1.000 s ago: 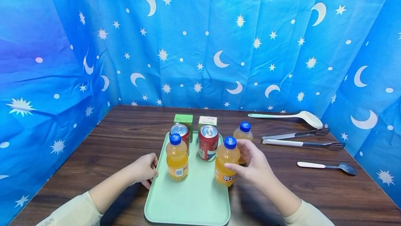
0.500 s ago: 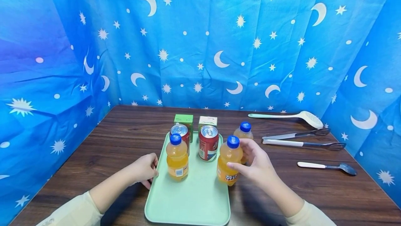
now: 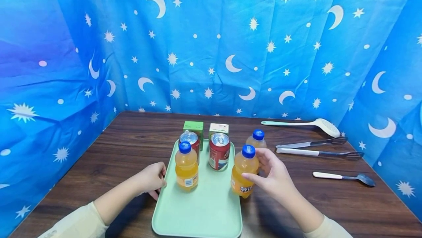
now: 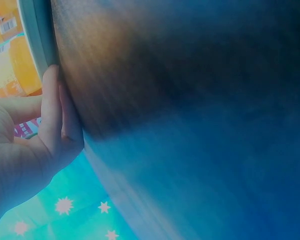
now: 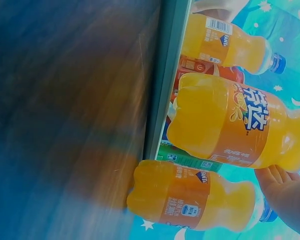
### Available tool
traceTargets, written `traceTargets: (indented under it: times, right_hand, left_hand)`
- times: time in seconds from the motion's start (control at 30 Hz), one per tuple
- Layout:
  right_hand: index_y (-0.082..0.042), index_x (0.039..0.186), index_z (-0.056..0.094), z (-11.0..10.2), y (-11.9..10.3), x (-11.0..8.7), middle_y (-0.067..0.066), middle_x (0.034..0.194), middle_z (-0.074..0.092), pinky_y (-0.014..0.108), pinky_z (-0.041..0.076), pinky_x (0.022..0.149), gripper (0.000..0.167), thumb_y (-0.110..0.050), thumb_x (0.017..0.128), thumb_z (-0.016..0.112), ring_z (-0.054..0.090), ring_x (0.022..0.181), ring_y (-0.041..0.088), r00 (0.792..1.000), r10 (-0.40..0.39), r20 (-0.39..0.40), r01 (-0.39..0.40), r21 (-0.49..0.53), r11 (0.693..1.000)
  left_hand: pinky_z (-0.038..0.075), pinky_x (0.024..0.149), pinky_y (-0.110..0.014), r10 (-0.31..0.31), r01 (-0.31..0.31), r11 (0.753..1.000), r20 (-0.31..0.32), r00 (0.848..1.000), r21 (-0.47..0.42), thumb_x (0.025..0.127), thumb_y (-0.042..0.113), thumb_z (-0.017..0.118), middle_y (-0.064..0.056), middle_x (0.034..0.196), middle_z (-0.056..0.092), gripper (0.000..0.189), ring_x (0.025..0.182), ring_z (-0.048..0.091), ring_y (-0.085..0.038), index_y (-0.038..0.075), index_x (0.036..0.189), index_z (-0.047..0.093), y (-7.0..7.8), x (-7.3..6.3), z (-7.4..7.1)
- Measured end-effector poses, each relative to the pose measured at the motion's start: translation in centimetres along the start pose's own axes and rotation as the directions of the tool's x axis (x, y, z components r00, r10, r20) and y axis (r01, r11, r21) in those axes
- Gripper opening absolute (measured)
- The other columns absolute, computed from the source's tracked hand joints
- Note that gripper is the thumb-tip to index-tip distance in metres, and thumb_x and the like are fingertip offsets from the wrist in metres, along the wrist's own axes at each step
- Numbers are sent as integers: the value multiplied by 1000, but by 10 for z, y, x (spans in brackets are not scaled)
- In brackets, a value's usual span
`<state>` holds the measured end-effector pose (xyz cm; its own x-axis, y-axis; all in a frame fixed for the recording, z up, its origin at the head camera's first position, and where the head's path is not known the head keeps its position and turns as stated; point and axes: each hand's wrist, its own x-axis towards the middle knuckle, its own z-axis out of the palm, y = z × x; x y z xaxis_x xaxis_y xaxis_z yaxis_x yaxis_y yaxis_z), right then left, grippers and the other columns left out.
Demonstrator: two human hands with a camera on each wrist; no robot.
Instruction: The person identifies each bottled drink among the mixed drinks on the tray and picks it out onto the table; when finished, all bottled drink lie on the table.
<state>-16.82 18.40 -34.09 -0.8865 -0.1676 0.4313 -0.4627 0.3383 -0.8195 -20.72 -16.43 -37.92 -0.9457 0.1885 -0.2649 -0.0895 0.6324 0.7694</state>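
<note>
My right hand [image 3: 275,174] holds an orange Fanta bottle [image 3: 243,170] with a blue cap at the right rim of the pale green tray [image 3: 201,216]. In the right wrist view, the held bottle [image 5: 225,120] is raised off the table, beside the tray's edge. A second orange bottle [image 5: 185,195] stands on the table just outside the tray, partly hidden behind my hand in the head view. My left hand [image 3: 152,179] grips the tray's left rim, its fingers against the outer wall. Another orange bottle [image 3: 186,168] stands upright on the tray near that hand.
Two red soda cans [image 3: 219,152] stand on the tray behind the bottles, with a green box [image 3: 194,126] and a white-topped box [image 3: 219,128] at its far end. On the right lie a slotted ladle [image 3: 324,126], tongs [image 3: 313,151] and a spoon [image 3: 343,175].
My right hand has shifted slightly to the right with the bottle, away from the tray's middle. The left hand and the tray have stayed in place.
</note>
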Motion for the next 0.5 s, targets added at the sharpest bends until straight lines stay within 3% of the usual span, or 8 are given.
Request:
traceTargets:
  times: [0.5]
  right_hand:
    - [-4,118,52,-5,0,-3,7,120,61,19,45,92,53,-5,73,80,55,115,21,1000,-22,-23,21,-13,1000]
  left_hand:
    - [56,44,-37,-7,7,1000,-1,1000,-6,80,-16,57,-16,77,47,24,57,58,-26,-1,90,43,0,1,0]
